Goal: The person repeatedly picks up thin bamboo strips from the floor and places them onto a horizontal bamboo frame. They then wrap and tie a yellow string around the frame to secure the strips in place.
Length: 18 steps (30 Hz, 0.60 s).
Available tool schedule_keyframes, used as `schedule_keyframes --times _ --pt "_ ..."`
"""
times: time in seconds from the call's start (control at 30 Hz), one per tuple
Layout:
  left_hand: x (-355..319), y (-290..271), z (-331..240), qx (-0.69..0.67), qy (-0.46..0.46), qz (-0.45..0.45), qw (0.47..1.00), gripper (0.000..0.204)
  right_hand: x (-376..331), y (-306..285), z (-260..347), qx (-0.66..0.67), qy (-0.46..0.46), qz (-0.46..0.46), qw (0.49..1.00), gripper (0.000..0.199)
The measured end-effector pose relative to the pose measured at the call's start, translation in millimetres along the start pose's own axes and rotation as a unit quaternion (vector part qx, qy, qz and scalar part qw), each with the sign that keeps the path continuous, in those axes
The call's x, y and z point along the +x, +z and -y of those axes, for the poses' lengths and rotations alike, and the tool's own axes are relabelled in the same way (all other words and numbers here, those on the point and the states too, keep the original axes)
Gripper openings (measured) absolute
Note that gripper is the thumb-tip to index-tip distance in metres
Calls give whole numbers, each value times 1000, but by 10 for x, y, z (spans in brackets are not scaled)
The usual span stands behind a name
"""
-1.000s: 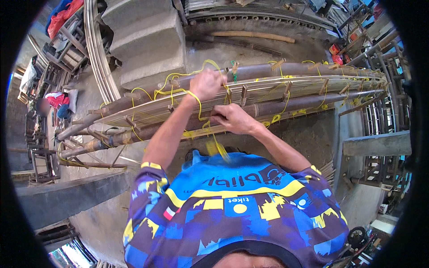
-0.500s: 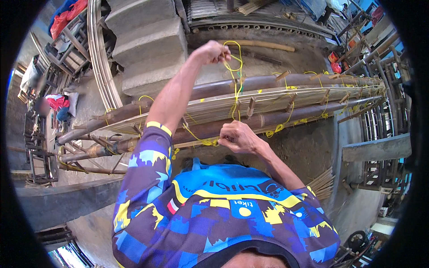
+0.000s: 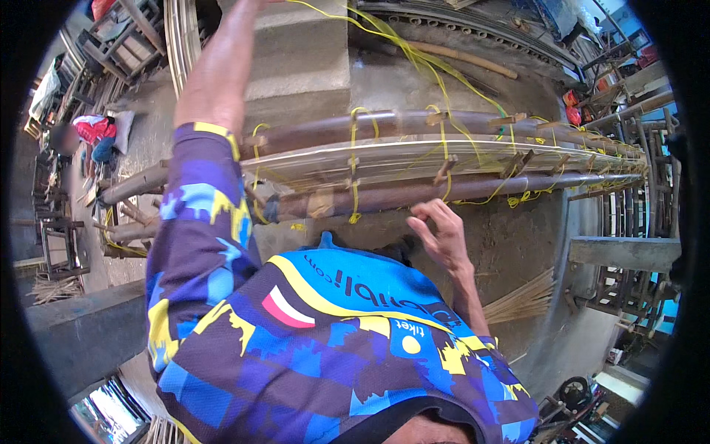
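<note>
My left arm reaches to the far left, its hand mostly cut off by the top edge, so the fingers are hidden. A yellow cord [image 3: 377, 28] runs from beside that wrist rightward, its loose strands blurred, down to a long bundle. The bundle has two dark poles [image 3: 384, 194] with pale thin strips [image 3: 384, 157] between them, tied by yellow loops with short wooden pegs [image 3: 446, 169] tucked under. Just in front of the near pole hovers my right hand [image 3: 444, 233], thumb apart and fingers loosely bent, nothing visible in it.
Concrete steps [image 3: 296, 63] rise beyond the bundle. A bamboo pole [image 3: 466, 59] lies on the floor behind it. Thin sticks [image 3: 521, 296] lie at the right. A low concrete wall [image 3: 81, 333] stands left. Another person in red [image 3: 96, 129] crouches at far left.
My left hand has swept up and left out of view, and the cord now stretches in long strands. My right hand has come off the near pole, moved right, and opened. The view has shifted.
</note>
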<state>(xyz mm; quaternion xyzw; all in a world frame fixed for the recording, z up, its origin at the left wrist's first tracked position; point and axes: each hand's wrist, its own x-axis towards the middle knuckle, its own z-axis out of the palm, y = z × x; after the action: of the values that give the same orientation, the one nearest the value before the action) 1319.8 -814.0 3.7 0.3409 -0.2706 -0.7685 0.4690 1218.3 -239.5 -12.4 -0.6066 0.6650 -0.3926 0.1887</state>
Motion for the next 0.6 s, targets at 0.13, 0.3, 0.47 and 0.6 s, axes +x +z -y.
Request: schedule_keyframes --times 0.13,0.3,0.47,0.6 --pt "-703 -439 -209 93 58 13 994 17 312 614 358 -43 114 7 992 20" --pt "-2787 -321 239 431 319 316 783 12 477 636 498 -18 112 30 993 14" --pt "-3717 -261 1146 764 253 239 544 20 863 112 875 562 -3 104 821 28" --pt "-3679 -262 1319 785 209 174 556 29 1953 -23 1570 105 -109 74 986 33"
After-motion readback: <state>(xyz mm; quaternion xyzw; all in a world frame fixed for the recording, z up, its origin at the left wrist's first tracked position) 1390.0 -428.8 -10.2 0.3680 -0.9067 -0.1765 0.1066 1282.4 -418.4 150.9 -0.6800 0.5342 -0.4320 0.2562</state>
